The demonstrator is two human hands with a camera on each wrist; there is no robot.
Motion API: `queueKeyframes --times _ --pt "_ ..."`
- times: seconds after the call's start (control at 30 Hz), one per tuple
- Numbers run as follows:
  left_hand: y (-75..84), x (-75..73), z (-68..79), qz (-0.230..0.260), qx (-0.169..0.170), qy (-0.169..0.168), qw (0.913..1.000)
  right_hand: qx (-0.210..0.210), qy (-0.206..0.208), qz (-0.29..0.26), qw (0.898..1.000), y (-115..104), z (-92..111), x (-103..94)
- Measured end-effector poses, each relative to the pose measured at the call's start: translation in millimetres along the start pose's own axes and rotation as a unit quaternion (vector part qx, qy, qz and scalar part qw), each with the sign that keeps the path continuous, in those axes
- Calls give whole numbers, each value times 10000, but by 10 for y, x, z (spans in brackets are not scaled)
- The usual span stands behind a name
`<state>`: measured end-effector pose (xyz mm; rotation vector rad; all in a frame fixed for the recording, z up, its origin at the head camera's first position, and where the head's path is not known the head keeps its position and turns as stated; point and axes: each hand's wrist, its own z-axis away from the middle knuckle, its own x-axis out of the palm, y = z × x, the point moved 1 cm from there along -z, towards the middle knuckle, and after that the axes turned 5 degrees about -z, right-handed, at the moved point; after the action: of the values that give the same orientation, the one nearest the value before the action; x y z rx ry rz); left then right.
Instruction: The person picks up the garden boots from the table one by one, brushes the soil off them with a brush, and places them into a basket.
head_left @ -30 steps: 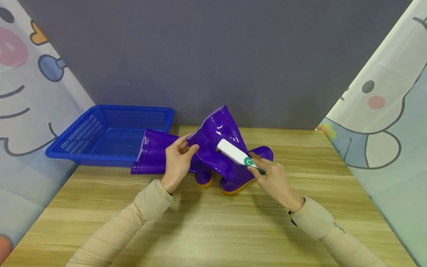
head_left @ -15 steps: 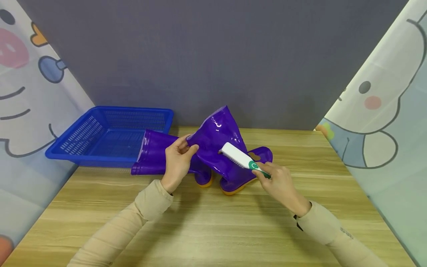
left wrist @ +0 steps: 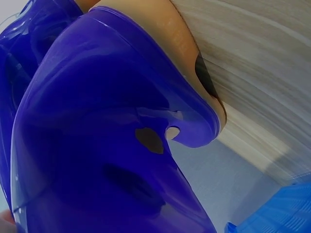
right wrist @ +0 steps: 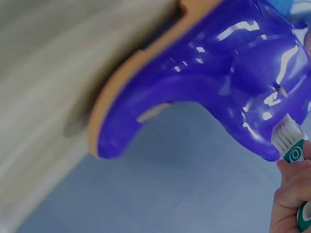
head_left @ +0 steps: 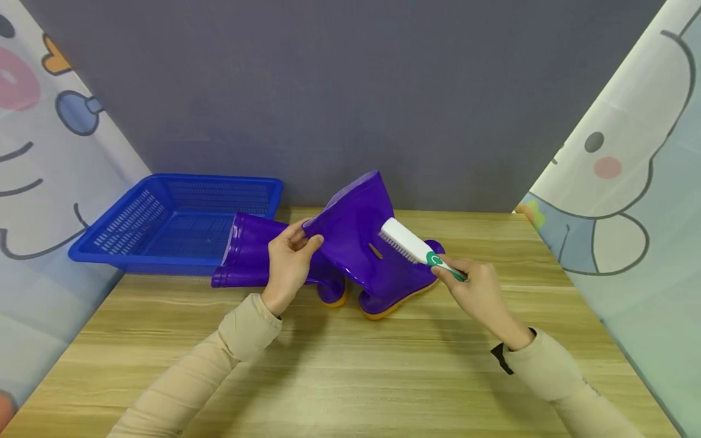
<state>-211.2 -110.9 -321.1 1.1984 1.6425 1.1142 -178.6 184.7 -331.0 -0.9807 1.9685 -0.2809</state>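
A purple rain boot [head_left: 356,231] with an orange sole stands on the table, its wide shaft leaning left. My left hand [head_left: 290,261] pinches the rim of that shaft between thumb and fingers. A small brown patch [head_left: 375,251] shows on the shaft; the right wrist view has another brown patch [right wrist: 154,112] on the foot. My right hand [head_left: 477,291] grips the green and white handle of a scrubbing brush [head_left: 408,240], whose bristles face the boot and overlap its right side in the head view. A second purple boot [head_left: 253,243] lies behind my left hand, partly hidden.
At the back left stands a blue plastic basket [head_left: 186,243] with slotted sides; the lying boot's shaft overlaps its front right corner. A grey panel [head_left: 350,103] rises behind the wooden table [head_left: 350,377]. Cartoon-printed cloths [head_left: 608,201] flank both sides.
My right hand has drawn the brush to the right, and its head has come off the brown patch, which now shows. My left hand keeps its hold on the rim.
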Motion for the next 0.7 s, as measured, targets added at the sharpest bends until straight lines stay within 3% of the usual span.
queueKeyframes --times 0.1,0.37,0.7 --pt "-3 -10 -6 -22 -1 42 10000 -198 105 45 9997 -66 -68 21" --pt "22 -12 20 -24 -20 37 10000 -1016 -118 287 9943 -98 -81 228" --pt "9 18 18 -57 34 5 10000 -776 -167 350 9962 25 75 117"
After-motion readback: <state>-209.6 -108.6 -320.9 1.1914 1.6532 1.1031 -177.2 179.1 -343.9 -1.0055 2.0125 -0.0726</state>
